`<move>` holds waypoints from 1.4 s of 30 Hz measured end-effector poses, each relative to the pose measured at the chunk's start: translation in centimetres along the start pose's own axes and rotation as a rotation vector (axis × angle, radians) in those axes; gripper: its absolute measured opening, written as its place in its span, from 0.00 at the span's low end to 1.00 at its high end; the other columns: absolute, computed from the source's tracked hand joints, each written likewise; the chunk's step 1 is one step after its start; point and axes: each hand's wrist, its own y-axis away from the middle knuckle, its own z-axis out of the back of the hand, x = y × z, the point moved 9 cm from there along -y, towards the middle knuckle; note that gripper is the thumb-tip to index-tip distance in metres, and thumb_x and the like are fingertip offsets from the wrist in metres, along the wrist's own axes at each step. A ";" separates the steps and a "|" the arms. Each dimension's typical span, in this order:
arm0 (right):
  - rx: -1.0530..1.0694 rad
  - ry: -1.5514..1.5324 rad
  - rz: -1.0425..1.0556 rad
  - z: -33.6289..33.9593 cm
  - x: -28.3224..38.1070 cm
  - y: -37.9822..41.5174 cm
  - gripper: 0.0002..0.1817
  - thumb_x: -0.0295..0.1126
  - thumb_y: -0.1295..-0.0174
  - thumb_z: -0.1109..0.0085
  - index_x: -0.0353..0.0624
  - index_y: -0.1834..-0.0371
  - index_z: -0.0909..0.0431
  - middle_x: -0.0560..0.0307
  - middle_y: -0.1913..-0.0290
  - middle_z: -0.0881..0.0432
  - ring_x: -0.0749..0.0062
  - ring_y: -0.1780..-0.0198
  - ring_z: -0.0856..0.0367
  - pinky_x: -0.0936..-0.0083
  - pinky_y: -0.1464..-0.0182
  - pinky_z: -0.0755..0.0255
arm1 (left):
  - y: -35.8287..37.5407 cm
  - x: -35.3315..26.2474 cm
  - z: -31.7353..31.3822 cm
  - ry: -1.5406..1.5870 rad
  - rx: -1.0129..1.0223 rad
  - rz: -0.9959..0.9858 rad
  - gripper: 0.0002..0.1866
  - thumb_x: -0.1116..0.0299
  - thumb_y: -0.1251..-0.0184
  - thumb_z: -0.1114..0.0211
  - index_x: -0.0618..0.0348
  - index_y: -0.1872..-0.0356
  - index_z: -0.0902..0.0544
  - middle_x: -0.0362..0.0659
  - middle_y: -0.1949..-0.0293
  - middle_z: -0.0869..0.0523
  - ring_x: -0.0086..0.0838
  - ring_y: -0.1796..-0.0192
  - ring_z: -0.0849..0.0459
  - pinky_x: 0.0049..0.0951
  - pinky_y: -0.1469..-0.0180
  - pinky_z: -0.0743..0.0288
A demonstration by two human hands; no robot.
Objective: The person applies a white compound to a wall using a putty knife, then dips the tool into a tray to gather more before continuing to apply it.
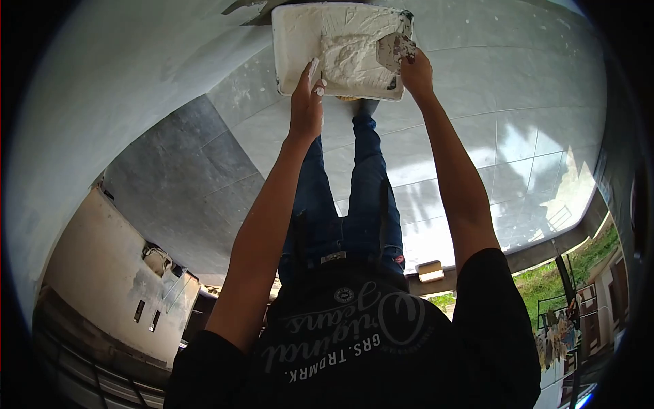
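Note:
A rectangular white tray (296, 80) at the top of the view holds thick, creamy white paste (351, 58). My right hand (417, 71) grips a putty knife (390, 53) at the tray's right side. Its broad blade is smeared and lies over the paste, and its handle is spotted with paint. At the tray's near left edge, my left hand (308, 102) appears edge-on, fingers pointing away from me and thumb close to them. White paste coats its fingertips and thumb. Its closed fingers hide whatever they may hold.
The grey tiled floor (463, 112) bears white specks and bright sunlight. A pale wall (157, 61) curves along the left. My jeans-clad legs (371, 160) stand just below the tray. A small box-like object (430, 271) sits near the floor's edge, with grass (545, 279) beyond.

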 end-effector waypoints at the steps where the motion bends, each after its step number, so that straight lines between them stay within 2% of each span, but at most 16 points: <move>1: -0.002 -0.029 0.055 -0.5 0.1 -0.6 0.16 0.31 0.40 0.43 0.34 0.51 0.21 0.37 0.55 0.15 0.43 0.50 0.15 0.56 0.46 0.23 | -0.1 0.2 -0.1 -0.002 -0.004 0.009 0.33 0.58 0.26 0.53 0.74 0.28 0.37 0.65 0.29 0.33 0.52 0.24 0.36 0.40 0.23 0.48; 4: 0.014 0.153 0.055 -2.5 -0.9 -2.9 0.16 0.32 0.41 0.43 0.33 0.52 0.22 0.34 0.55 0.15 0.39 0.50 0.16 0.53 0.45 0.24 | -0.3 0.1 0.8 -0.044 -0.011 0.029 0.33 0.57 0.25 0.53 0.74 0.28 0.37 0.66 0.29 0.33 0.51 0.24 0.36 0.40 0.23 0.48; 5: 0.024 0.068 0.053 -2.8 -0.8 -3.3 0.17 0.33 0.41 0.42 0.32 0.54 0.22 0.31 0.55 0.16 0.34 0.50 0.18 0.51 0.46 0.24 | -0.4 0.4 1.1 -0.044 -0.021 0.038 0.33 0.57 0.25 0.53 0.74 0.28 0.37 0.66 0.29 0.33 0.51 0.24 0.36 0.40 0.23 0.48; 11: -0.018 0.180 0.066 -4.9 -1.3 -4.7 0.16 0.33 0.42 0.42 0.32 0.56 0.21 0.32 0.58 0.15 0.36 0.53 0.16 0.52 0.48 0.24 | -0.4 1.2 2.4 -0.063 -0.049 0.031 0.34 0.55 0.25 0.53 0.75 0.28 0.38 0.66 0.29 0.33 0.52 0.24 0.37 0.41 0.23 0.48; 13: -0.024 0.201 0.110 -5.5 -1.8 -4.7 0.16 0.34 0.41 0.40 0.33 0.55 0.20 0.35 0.59 0.14 0.39 0.55 0.15 0.54 0.50 0.23 | -0.2 2.3 2.3 -0.058 -0.040 0.078 0.39 0.45 0.26 0.53 0.66 0.24 0.40 0.56 0.25 0.34 0.39 0.25 0.35 0.37 0.25 0.47; 14: -0.013 0.136 0.083 -5.7 -1.9 -4.5 0.16 0.34 0.42 0.42 0.32 0.56 0.21 0.33 0.58 0.15 0.38 0.52 0.16 0.52 0.47 0.24 | -0.3 2.4 2.2 -0.056 -0.041 0.080 0.39 0.45 0.26 0.53 0.66 0.24 0.40 0.56 0.25 0.34 0.39 0.25 0.35 0.37 0.25 0.47; 16: 0.004 0.074 0.053 -5.9 -1.8 -4.1 0.16 0.33 0.43 0.43 0.31 0.57 0.21 0.31 0.57 0.15 0.36 0.50 0.17 0.51 0.44 0.25 | -0.1 2.4 2.1 -0.029 -0.063 0.071 0.33 0.57 0.25 0.53 0.75 0.28 0.38 0.66 0.29 0.33 0.51 0.24 0.37 0.41 0.23 0.48; 17: 0.025 0.096 0.028 -6.3 -2.2 -4.2 0.16 0.33 0.44 0.43 0.32 0.57 0.20 0.31 0.57 0.15 0.37 0.50 0.17 0.52 0.44 0.25 | 0.0 2.7 2.0 -0.028 -0.063 0.076 0.33 0.57 0.25 0.53 0.75 0.28 0.38 0.66 0.29 0.33 0.51 0.24 0.37 0.41 0.23 0.48; 19: 0.045 0.117 -0.002 -6.8 -3.0 -4.1 0.17 0.34 0.44 0.43 0.32 0.57 0.19 0.32 0.57 0.15 0.38 0.50 0.16 0.53 0.45 0.25 | 0.1 3.6 1.7 -0.042 -0.027 0.118 0.38 0.47 0.25 0.52 0.65 0.24 0.40 0.56 0.25 0.34 0.39 0.25 0.36 0.37 0.24 0.47; 25: 0.142 0.086 -0.101 -7.9 -4.7 -3.8 0.19 0.36 0.44 0.42 0.32 0.55 0.18 0.34 0.58 0.14 0.40 0.53 0.15 0.54 0.47 0.24 | 0.3 3.7 1.4 -0.028 -0.028 0.117 0.37 0.48 0.25 0.53 0.64 0.24 0.39 0.55 0.26 0.33 0.37 0.26 0.34 0.36 0.25 0.47; 26: 0.164 -0.058 -0.164 -8.3 -5.4 -3.7 0.19 0.36 0.44 0.42 0.32 0.56 0.19 0.34 0.59 0.14 0.41 0.53 0.15 0.54 0.48 0.24 | 0.3 3.3 1.4 -0.028 -0.027 0.118 0.37 0.48 0.25 0.53 0.64 0.24 0.39 0.55 0.26 0.33 0.37 0.26 0.34 0.36 0.25 0.47; 28: 0.186 -0.202 -0.227 -8.7 -6.4 -3.5 0.18 0.36 0.44 0.42 0.32 0.57 0.19 0.35 0.59 0.14 0.41 0.54 0.15 0.54 0.49 0.24 | 0.2 2.4 1.6 -0.042 -0.018 0.109 0.32 0.59 0.25 0.53 0.75 0.28 0.38 0.66 0.29 0.33 0.51 0.23 0.37 0.41 0.23 0.47; 30: -0.056 0.048 -0.076 -4.6 -1.6 -2.2 0.15 0.35 0.44 0.42 0.32 0.60 0.20 0.34 0.62 0.14 0.41 0.56 0.14 0.55 0.52 0.23 | 0.1 2.4 1.8 -0.040 -0.030 0.105 0.32 0.59 0.25 0.53 0.75 0.28 0.38 0.66 0.28 0.33 0.51 0.23 0.37 0.41 0.23 0.47; 33: -0.175 -0.032 0.024 -3.4 1.0 -1.3 0.15 0.35 0.42 0.40 0.33 0.57 0.19 0.37 0.61 0.14 0.40 0.56 0.15 0.54 0.52 0.23 | 0.2 2.5 2.1 -0.045 -0.034 0.122 0.32 0.59 0.25 0.53 0.74 0.28 0.39 0.65 0.28 0.33 0.51 0.23 0.37 0.41 0.23 0.47; 37: -0.036 0.007 0.128 -6.3 2.2 -1.7 0.14 0.33 0.41 0.40 0.34 0.56 0.20 0.35 0.62 0.14 0.38 0.56 0.16 0.52 0.52 0.23 | 0.2 2.7 2.2 -0.042 -0.036 0.097 0.32 0.59 0.24 0.53 0.74 0.28 0.39 0.65 0.28 0.33 0.50 0.23 0.37 0.40 0.23 0.46; 42: -0.054 0.208 0.241 -7.5 1.4 -2.6 0.13 0.31 0.40 0.42 0.34 0.55 0.22 0.30 0.66 0.16 0.33 0.59 0.16 0.47 0.55 0.23 | 0.3 2.6 2.5 -0.037 -0.046 0.115 0.32 0.59 0.24 0.53 0.73 0.28 0.39 0.65 0.28 0.33 0.50 0.23 0.37 0.40 0.23 0.46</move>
